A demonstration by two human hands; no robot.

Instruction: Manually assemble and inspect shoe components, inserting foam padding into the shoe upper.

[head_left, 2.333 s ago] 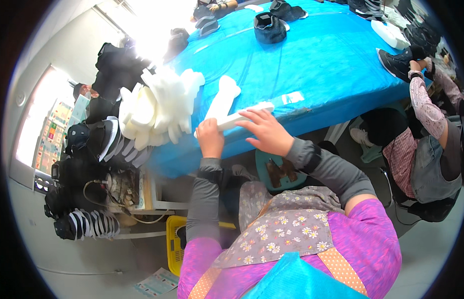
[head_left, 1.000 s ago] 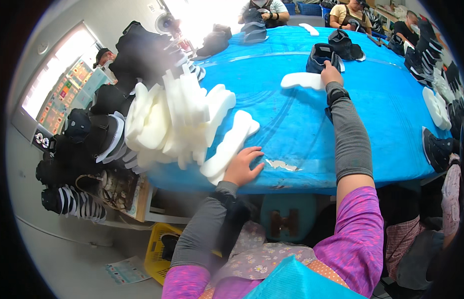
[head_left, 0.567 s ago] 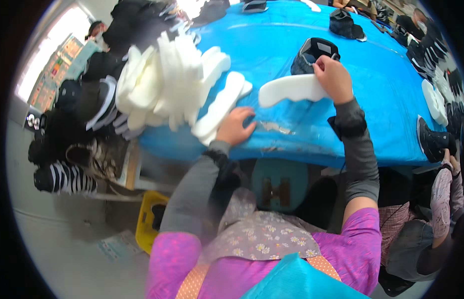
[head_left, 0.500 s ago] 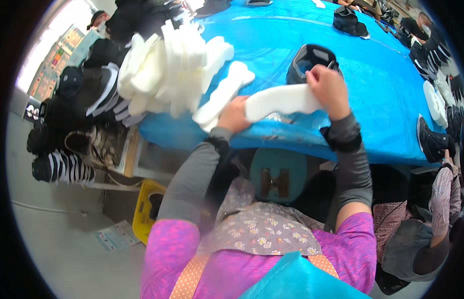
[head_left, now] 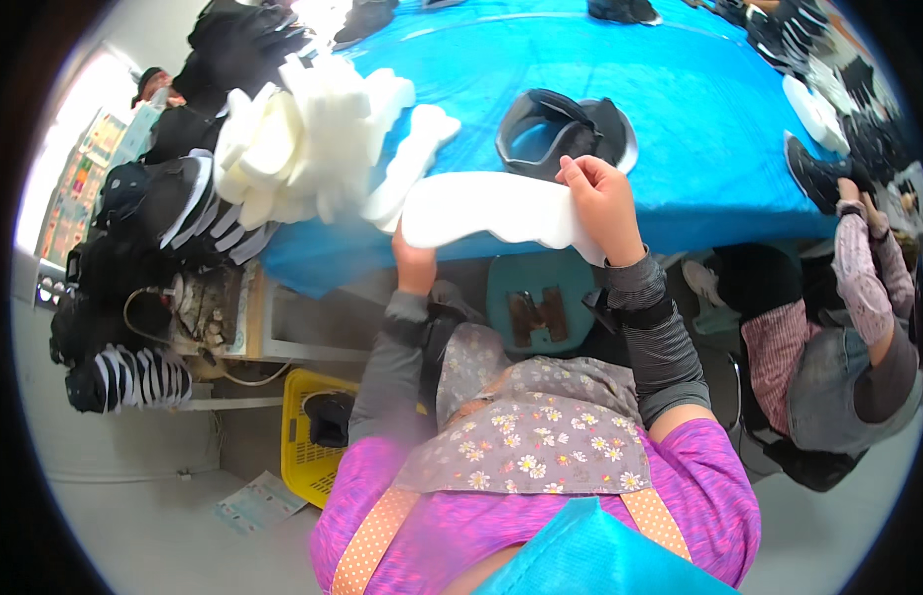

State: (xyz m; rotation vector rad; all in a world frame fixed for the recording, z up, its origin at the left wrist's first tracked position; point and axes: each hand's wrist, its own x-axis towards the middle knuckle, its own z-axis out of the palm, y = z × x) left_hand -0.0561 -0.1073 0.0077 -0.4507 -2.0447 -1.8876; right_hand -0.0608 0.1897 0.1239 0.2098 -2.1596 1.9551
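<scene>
Between my two hands a white foam strip (head_left: 486, 210) is stretched over the table's near edge, its lower side wavy. My left hand (head_left: 414, 263) grips its left end from below, the fingers mostly behind it. My right hand (head_left: 602, 203) pinches the other end, which bends downward under the palm. Just beyond the strip a black cap (head_left: 546, 134) lies on the table, its opening turned toward me and its brim to the right. Left of the strip lies another white foam piece (head_left: 419, 149).
A tall pile of white foam pieces (head_left: 318, 129) stands at the left on the blue-covered table (head_left: 699, 129). Stacked dark caps (head_left: 174, 198) sit beside it. Below is a yellow basket (head_left: 295, 446). At the right, a co-worker's hands (head_left: 858, 193) are at a black cap (head_left: 810, 171).
The view has shifted, so the table's things appear farther left. My hands and the foam strip have come nearer to me, and the cap behind it shows more fully.
</scene>
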